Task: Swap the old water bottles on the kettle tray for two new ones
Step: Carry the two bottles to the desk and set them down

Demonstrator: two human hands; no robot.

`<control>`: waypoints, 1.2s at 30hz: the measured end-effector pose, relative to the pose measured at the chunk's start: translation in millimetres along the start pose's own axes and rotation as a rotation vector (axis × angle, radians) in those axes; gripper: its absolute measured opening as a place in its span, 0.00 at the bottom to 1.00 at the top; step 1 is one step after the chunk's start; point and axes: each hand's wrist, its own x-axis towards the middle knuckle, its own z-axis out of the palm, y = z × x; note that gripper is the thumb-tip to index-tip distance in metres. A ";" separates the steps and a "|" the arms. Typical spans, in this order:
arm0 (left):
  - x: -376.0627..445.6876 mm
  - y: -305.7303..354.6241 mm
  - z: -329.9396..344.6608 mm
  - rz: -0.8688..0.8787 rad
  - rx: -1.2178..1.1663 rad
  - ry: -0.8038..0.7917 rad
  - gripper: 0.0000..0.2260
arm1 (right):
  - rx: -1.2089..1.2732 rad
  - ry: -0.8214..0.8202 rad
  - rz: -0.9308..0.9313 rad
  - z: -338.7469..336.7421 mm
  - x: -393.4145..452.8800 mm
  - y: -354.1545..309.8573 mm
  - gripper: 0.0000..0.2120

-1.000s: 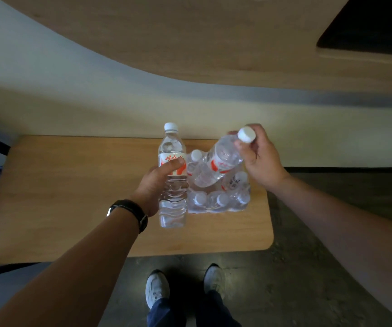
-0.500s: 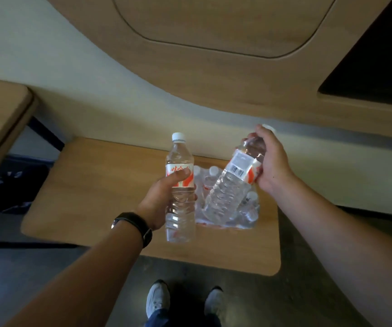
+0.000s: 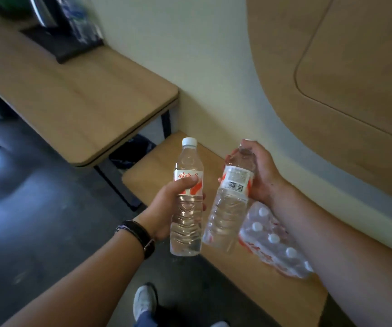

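Observation:
My left hand [image 3: 166, 204] grips a clear water bottle [image 3: 186, 208] with a red-and-white label, held upright by its middle. My right hand [image 3: 261, 173] grips a second water bottle [image 3: 230, 208] near its neck, tilted, cap hidden by my fingers. Both bottles hang in the air above the low wooden bench [image 3: 152, 175]. Far at the top left, blurred, a black kettle tray [image 3: 60, 47] sits on the higher wooden desk [image 3: 72, 102], with a dark kettle [image 3: 43, 13] and old water bottles [image 3: 82, 22] on it.
A shrink-wrapped pack of water bottles [image 3: 275, 244] lies on the bench under my right forearm. A dark bag [image 3: 131, 149] sits below the desk. The cream wall and a curved wooden panel [image 3: 331, 79] rise on the right. My shoes [image 3: 145, 300] stand on the dark floor.
My view has swung left, bringing the desk and kettle tray into sight. Both hands carried their bottles away from the pack; the right bottle now stands closer to upright.

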 end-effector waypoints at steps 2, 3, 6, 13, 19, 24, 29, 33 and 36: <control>-24.5 14.1 -24.2 0.032 -0.052 0.018 0.21 | -0.055 -0.077 0.023 40.9 15.0 9.9 0.13; -36.1 21.0 -37.5 0.045 -0.083 0.025 0.20 | -0.080 -0.110 0.040 61.3 22.7 15.1 0.14; -70.3 43.7 -82.4 0.084 -0.161 0.031 0.18 | -0.145 -0.185 0.086 125.4 45.5 32.4 0.14; -140.0 113.6 -204.8 0.204 -0.176 0.138 0.22 | -0.190 -0.351 0.151 289.3 100.2 76.8 0.14; -179.9 177.0 -309.6 0.290 -0.154 0.259 0.24 | -0.244 -0.417 0.165 414.4 154.6 109.7 0.16; -204.0 235.1 -373.0 0.369 -0.098 0.372 0.24 | -0.270 -0.448 0.172 496.1 198.9 120.9 0.15; -207.3 298.1 -431.4 0.443 -0.092 0.447 0.30 | -0.297 -0.512 0.175 569.6 254.8 126.3 0.16; -200.4 350.9 -481.9 0.462 -0.045 0.510 0.29 | -0.307 -0.574 0.162 622.2 310.3 124.5 0.17; -192.6 392.1 -516.0 0.461 -0.041 0.520 0.24 | -0.323 -0.587 0.161 661.3 355.1 121.9 0.17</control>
